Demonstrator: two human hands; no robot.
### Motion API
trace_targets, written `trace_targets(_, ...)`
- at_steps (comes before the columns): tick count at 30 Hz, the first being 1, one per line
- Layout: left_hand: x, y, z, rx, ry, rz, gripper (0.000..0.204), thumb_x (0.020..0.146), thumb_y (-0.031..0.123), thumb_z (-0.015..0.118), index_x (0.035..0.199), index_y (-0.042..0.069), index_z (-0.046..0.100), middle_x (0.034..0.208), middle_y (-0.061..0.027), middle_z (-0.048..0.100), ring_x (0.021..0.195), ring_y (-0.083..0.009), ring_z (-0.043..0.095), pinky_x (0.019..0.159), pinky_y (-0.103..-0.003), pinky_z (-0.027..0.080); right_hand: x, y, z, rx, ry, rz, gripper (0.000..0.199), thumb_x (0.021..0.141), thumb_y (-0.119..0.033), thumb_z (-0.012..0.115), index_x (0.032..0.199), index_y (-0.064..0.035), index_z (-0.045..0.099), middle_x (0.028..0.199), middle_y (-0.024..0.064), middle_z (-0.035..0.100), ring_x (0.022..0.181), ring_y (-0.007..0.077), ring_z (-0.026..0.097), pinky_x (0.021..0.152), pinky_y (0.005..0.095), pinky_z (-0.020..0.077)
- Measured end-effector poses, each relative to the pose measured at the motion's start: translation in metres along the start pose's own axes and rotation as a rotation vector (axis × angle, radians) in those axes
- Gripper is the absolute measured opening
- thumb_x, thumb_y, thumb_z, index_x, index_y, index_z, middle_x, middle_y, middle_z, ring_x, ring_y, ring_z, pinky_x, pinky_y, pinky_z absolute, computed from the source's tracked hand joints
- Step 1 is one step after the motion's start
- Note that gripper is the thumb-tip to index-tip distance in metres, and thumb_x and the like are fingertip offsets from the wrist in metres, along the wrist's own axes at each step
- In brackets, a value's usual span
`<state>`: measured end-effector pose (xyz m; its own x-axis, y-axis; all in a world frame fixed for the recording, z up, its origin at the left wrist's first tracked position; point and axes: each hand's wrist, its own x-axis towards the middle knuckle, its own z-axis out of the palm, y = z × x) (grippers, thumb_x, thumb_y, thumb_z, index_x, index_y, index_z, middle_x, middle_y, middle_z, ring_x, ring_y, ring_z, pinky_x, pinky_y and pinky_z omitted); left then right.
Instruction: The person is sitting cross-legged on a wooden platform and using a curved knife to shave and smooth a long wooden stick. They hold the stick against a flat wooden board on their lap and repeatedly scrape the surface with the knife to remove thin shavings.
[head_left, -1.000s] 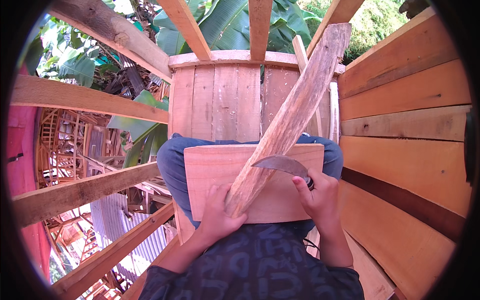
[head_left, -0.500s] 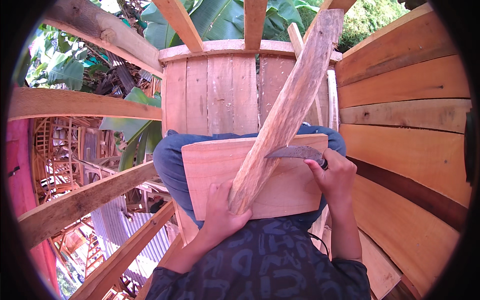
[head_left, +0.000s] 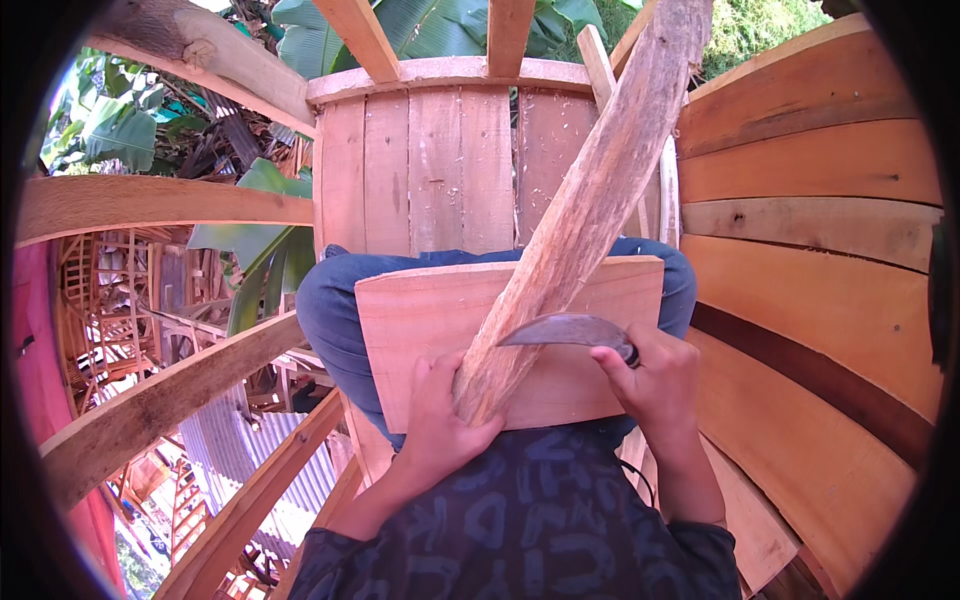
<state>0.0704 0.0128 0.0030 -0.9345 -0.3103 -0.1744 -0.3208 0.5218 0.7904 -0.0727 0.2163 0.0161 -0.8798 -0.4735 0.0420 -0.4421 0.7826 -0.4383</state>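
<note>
Wooden planks and rails enclose a raised perch, with green banana leaves [head_left: 420, 25] and corrugated roofing [head_left: 235, 470] seen beyond. A flat pale wooden board [head_left: 420, 330] is laid across the knees as a working surface. On it the lower end of a long rough wooden stick [head_left: 580, 220] is braced, clasped tight by the left hand [head_left: 440, 420] and slanted up to the right. A curved dark metal blade [head_left: 570, 328] is gripped by the closed right hand [head_left: 655, 385], its edge set against the stick, apparently for shaving. The plank wall [head_left: 810, 250] is close on the right.
</note>
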Motion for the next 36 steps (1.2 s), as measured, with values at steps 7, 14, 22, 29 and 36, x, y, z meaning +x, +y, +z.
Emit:
trace_targets(7, -0.002, -0.001, 0.001, 0.004, -0.003, -0.052, 0.063, 0.062, 0.013, 0.080, 0.115, -0.001, 0.049, 0.098, -0.0164, 0.051, 0.092, -0.0314, 0.050, 0.079, -0.039, 0.042, 0.023, 0.011, 0.011, -0.166, 0.053, -0.111, 0.061, 0.071, -0.064, 0.069, 0.059, -0.0075, 0.051, 0.051, 0.0082, 0.049, 0.047, 0.0259, 0.056, 0.044, 0.0348, 0.0418)
trace_targets(14, -0.003, -0.004, 0.003, 0.025, 0.002, -0.005, 0.067, 0.062, 0.013, 0.080, 0.118, -0.003, 0.047, 0.099, -0.0166, 0.050, 0.093, -0.0316, 0.048, 0.080, -0.040, 0.042, 0.030, 0.019, 0.009, -0.201, 0.080, -0.113, 0.065, 0.073, -0.068, 0.063, 0.060, -0.0070, 0.046, 0.052, 0.0085, 0.046, 0.047, 0.0273, 0.052, 0.044, 0.0352, 0.0392)
trace_targets(22, -0.001, -0.005, 0.001, 0.004, 0.005, 0.007, 0.068, 0.062, 0.014, 0.081, 0.118, -0.004, 0.047, 0.100, -0.0176, 0.050, 0.093, -0.0316, 0.048, 0.080, -0.040, 0.042, 0.038, 0.026, 0.008, -0.237, 0.132, -0.100, 0.066, 0.073, -0.070, 0.061, 0.060, -0.0066, 0.046, 0.053, 0.0093, 0.047, 0.049, 0.0288, 0.052, 0.045, 0.0354, 0.0394)
trace_targets(29, -0.001, -0.007, 0.001, -0.017, 0.023, 0.014, 0.067, 0.062, 0.014, 0.080, 0.118, -0.003, 0.047, 0.100, -0.0177, 0.049, 0.092, -0.0314, 0.048, 0.080, -0.040, 0.041, 0.039, 0.027, 0.009, -0.227, 0.176, -0.083, 0.064, 0.073, -0.067, 0.064, 0.062, -0.0059, 0.049, 0.053, 0.0097, 0.046, 0.049, 0.0298, 0.051, 0.045, 0.0358, 0.0387)
trace_targets(36, -0.002, -0.009, 0.000, -0.045, -0.016, -0.012, 0.066, 0.062, 0.015, 0.081, 0.117, -0.002, 0.048, 0.099, -0.0172, 0.050, 0.093, -0.0311, 0.048, 0.080, -0.040, 0.041, 0.033, 0.008, -0.038, 0.083, -0.280, 0.432, 0.040, 0.079, -0.038, 0.076, 0.070, -0.0045, 0.054, 0.054, 0.0016, 0.048, 0.046, 0.0137, 0.045, 0.047, 0.0288, 0.0359)
